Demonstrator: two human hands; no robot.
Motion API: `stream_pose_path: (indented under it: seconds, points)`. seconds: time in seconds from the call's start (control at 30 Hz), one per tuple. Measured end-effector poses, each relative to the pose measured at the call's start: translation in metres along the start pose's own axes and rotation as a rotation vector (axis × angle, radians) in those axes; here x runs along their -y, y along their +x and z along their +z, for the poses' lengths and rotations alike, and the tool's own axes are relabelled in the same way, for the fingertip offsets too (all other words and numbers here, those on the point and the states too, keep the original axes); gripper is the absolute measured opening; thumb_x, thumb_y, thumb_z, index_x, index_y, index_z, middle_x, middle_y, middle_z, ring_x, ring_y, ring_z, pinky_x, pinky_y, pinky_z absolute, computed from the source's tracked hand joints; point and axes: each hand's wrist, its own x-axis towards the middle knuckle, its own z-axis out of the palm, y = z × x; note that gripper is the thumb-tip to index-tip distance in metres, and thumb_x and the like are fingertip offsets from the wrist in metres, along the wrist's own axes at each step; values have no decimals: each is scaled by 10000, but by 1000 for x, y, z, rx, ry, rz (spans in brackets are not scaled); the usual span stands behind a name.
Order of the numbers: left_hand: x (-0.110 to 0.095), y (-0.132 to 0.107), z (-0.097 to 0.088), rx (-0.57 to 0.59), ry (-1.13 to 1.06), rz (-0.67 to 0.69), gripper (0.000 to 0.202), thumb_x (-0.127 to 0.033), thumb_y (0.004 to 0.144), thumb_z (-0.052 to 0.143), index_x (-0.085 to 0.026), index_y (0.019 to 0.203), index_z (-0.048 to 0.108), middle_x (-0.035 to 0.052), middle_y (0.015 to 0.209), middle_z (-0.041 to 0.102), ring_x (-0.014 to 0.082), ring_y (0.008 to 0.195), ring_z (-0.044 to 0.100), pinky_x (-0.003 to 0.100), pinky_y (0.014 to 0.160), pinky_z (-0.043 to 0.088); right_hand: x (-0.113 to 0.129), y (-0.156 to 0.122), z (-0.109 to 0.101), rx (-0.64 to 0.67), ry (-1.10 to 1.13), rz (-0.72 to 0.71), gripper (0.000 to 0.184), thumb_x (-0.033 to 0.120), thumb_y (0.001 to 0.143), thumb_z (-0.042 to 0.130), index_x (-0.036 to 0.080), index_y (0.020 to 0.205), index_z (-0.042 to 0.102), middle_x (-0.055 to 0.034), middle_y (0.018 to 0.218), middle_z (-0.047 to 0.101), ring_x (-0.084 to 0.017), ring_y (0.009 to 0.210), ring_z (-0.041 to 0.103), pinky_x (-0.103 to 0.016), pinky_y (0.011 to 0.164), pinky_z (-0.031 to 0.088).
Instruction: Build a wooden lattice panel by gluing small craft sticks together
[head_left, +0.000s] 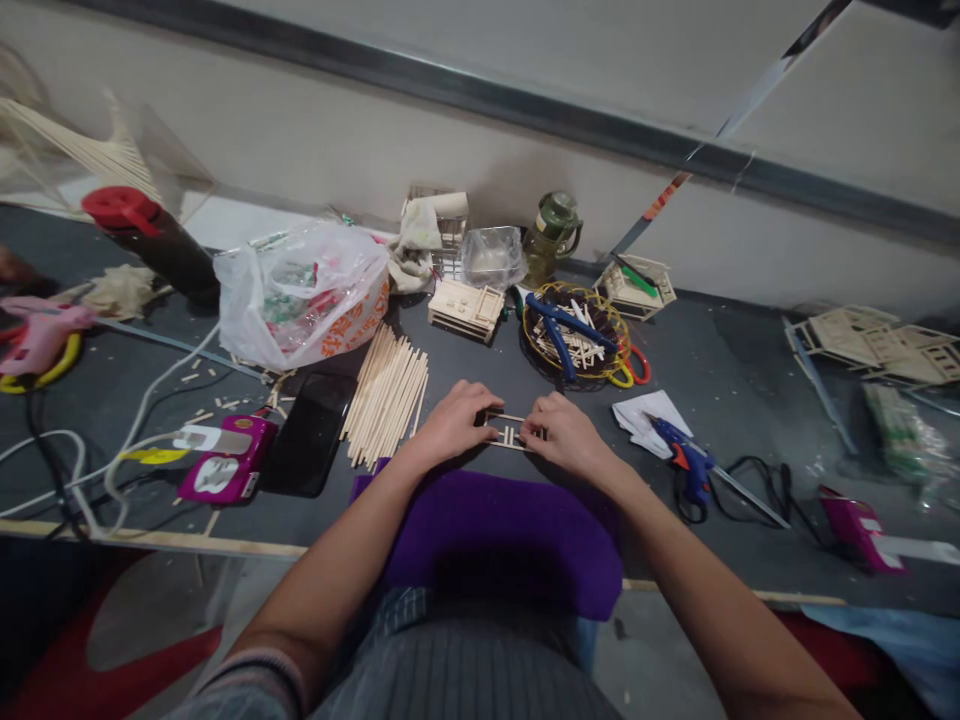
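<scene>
A small rectangular frame of thin wooden sticks (508, 437) lies on the dark table in front of me, with short crosspieces in its middle. My left hand (461, 425) grips its left end between thumb and fingers. At the opposite end, my right hand (562, 432) pinches the frame, its fingertips curled over the sticks. Just left of my left hand is a spread of loose wooden sticks (386, 395). A purple cloth (495, 530) covers the table edge below my wrists.
Behind my hands are stacked stick frames (466, 308) and a wire basket (536, 345) with pliers (559, 325). To the right, a blue glue gun (690, 455) rests by white paper (645, 415). A phone (310, 435), plastic bag (300, 295) and red-lidded bottle (154, 240) stand left.
</scene>
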Motion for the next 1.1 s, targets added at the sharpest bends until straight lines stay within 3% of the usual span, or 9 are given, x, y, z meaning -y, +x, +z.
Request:
stream_pose_path:
  seconds: [1.1]
  points:
    - [2, -1, -2, -12, 105, -39, 293, -225, 850, 603, -218, 1139, 646, 48, 1055, 628, 234, 1015, 486, 385, 932, 410, 4, 7, 1, 88, -175, -24, 205, 243, 885, 565, 197, 728, 688, -58, 777, 613, -190, 827, 465, -308, 688, 282]
